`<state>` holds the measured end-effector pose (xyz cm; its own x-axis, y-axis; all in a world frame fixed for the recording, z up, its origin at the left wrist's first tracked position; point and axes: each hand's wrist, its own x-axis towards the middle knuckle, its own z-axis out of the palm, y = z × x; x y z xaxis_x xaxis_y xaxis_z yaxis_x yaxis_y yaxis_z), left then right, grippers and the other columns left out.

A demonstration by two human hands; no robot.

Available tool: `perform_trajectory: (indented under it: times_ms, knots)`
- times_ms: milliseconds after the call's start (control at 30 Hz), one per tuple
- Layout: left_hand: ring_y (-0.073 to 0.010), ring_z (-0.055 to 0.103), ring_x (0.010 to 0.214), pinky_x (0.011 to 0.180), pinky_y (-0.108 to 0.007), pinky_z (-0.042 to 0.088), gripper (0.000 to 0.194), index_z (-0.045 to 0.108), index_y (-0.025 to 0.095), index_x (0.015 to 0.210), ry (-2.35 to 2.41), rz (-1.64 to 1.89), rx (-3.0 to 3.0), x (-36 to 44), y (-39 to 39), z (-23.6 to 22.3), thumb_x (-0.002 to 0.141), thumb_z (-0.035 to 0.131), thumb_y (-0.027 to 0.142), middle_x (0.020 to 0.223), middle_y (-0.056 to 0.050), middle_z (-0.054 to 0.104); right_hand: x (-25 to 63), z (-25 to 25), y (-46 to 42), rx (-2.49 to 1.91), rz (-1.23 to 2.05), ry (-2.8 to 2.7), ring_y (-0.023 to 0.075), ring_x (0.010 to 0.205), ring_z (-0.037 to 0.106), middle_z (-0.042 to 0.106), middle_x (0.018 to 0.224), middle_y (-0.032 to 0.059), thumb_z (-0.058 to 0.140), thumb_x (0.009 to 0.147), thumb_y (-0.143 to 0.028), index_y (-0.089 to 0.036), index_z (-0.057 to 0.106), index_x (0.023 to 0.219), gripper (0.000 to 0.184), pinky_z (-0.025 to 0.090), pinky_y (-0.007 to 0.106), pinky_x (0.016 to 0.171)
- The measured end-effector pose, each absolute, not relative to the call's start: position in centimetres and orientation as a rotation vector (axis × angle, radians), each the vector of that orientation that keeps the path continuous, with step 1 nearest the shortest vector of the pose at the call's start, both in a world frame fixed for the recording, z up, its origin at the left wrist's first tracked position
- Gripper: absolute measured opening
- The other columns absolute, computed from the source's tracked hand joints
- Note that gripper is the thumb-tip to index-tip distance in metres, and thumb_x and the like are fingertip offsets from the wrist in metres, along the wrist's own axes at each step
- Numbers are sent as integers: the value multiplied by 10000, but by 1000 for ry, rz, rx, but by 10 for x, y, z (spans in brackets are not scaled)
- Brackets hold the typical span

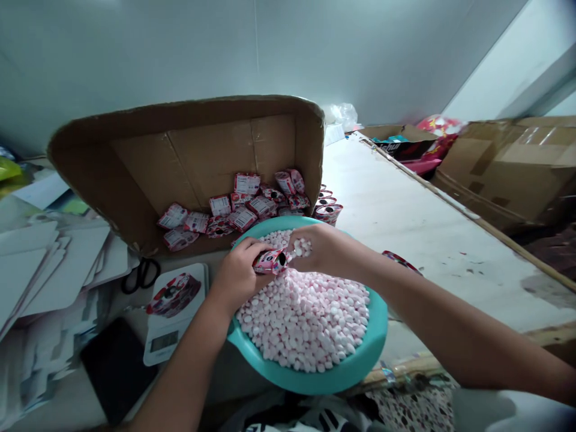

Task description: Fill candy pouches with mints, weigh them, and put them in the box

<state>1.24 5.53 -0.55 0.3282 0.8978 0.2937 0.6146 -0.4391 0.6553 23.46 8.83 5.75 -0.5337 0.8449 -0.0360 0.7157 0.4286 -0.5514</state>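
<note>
Head view, centred on a teal basin (378,336) heaped with pale pink pellets (310,330). Gripping a small red printed packet (268,263) in the left hand (240,273), over the basin at ten o'clock, with fingers closed around the packet and its dark-spotted end turned to three o'clock. Cupping some of the pellets in the right hand (317,247), over the basin at twelve o'clock, with fingers curled around them just beside that end; hard to tell whether touching it.

At eleven o'clock from the basin, a cardboard box (211,156) tipped on its side, with loose printed packets (243,217) scattered inside. Just past twelve, more packets (328,213) in a row on the white bench (432,240). At two, another packet, partly hidden by the right forearm. At nine, a digital scale (155,348) bearing a red pouch (174,295), with dark scissors (141,276) just beside it. Further out at nine, stacked white cards (31,258). Between eight and nine, a flat black slab (117,369).
</note>
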Motion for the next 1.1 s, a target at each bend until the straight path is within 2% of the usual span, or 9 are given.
perform_trajectory:
  times_ms: [133, 300, 500, 600, 733, 833, 900, 967, 1100]
  knots:
    - [-236, 647, 1047, 908, -326, 526, 386, 654, 183, 1114, 1287, 924, 2194, 12, 56, -5, 827, 764, 416, 1116, -84, 642, 222, 69, 98, -1329, 667, -2584, 157, 648, 525, 650, 725, 7, 759, 687, -268, -198, 713, 861, 193, 325, 289, 575]
    - [-255, 633, 1057, 898, -347, 520, 378, 633, 182, 1100, 1270, 893, 2184, 14, 56, -4, 827, 755, 413, 1120, -95, 635, 216, 76, 97, -1301, 745, -2597, 162, 687, 574, 692, 801, -3, 818, 649, -291, -222, 717, 1014, 386, 346, 270, 573]
    - [-263, 625, 1066, 927, -363, 506, 318, 629, 175, 1071, 1221, 914, 2140, 15, 56, -2, 824, 742, 341, 1106, -103, 644, 223, 87, 85, -1255, 794, -2537, 161, 751, 618, 723, 893, 9, 778, 747, -311, -220, 708, 1032, 307, 397, 268, 619]
    - [-242, 627, 1013, 899, -345, 508, 284, 628, 184, 1043, 1224, 905, 2130, 14, 57, -2, 824, 742, 324, 1058, -81, 640, 244, 82, 83, -1267, 729, -2524, 207, 895, 659, 728, 1029, 34, 742, 797, -409, -246, 710, 1074, 322, 470, 299, 724]
    - [-233, 622, 1007, 901, -338, 503, 325, 618, 192, 1053, 1241, 880, 2100, 14, 56, -2, 823, 763, 371, 1067, -71, 635, 271, 53, 80, -1516, 773, -2629, 406, 1277, 549, 521, 1487, 153, 840, 619, -598, -259, 593, 1401, 888, 509, 485, 966]
    - [-241, 621, 1026, 911, -345, 502, 320, 612, 198, 1068, 1262, 873, 2109, 14, 56, -3, 817, 764, 326, 1090, -75, 632, 277, 27, 70, -1632, 904, -2726, 494, 1432, 359, 405, 1583, 168, 880, 520, -622, -277, 453, 1531, 1150, 409, 598, 1092]
    - [-244, 624, 1031, 913, -348, 505, 322, 606, 195, 1074, 1282, 878, 2131, 13, 55, -3, 809, 761, 291, 1098, -78, 627, 276, 16, 60, -1544, 941, -2738, 466, 1428, 376, 468, 1534, 134, 843, 594, -632, -306, 442, 1535, 1073, 407, 572, 1101]
    - [-246, 624, 1046, 925, -349, 504, 338, 597, 194, 1091, 1291, 896, 2157, 13, 55, -3, 805, 757, 277, 1113, -82, 621, 276, 12, 51, -1473, 990, -2696, 424, 1314, 506, 556, 1417, 135, 801, 663, -647, -285, 484, 1506, 971, 482, 508, 1016]
    - [-268, 576, 1215, 1046, -370, 456, 321, 580, 207, 1077, 1306, 965, 2197, 12, 53, -2, 814, 749, 278, 1271, -105, 599, 278, 13, 45, -1416, 1073, -2602, 370, 1109, 622, 648, 1245, 152, 829, 665, -616, -198, 625, 1352, 830, 520, 450, 909]
